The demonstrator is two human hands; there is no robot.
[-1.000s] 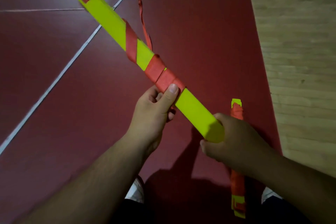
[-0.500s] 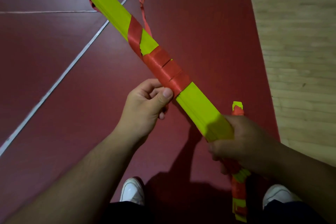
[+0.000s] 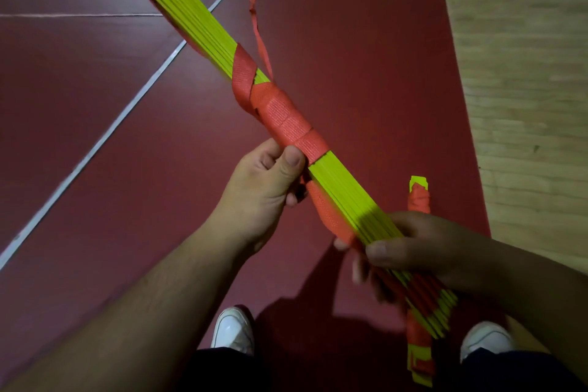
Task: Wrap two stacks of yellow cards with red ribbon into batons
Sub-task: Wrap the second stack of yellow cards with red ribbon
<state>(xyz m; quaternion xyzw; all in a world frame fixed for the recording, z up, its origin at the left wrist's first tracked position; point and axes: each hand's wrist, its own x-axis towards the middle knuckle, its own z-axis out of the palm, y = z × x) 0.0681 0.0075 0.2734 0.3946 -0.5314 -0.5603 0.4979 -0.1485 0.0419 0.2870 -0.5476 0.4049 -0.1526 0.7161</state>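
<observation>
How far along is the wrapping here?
Looks done: one wrapped baton lies on the floor. In hand: left hand and right hand grip the second stack, red ribbon covering only its middle. Left: wrapping its bare yellow lengths with the loose tail.

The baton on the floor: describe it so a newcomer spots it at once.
Find the red mat at its right edge, beside the wooden floor. The baton lies there, partly behind the right hand. Unlike the held stack, nobody grips it.

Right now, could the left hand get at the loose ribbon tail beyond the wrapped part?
Probably yes, if it lets go first: the left hand grips the card stack beside the wrap, and the ribbon tail trails free past it, nothing between.
</observation>
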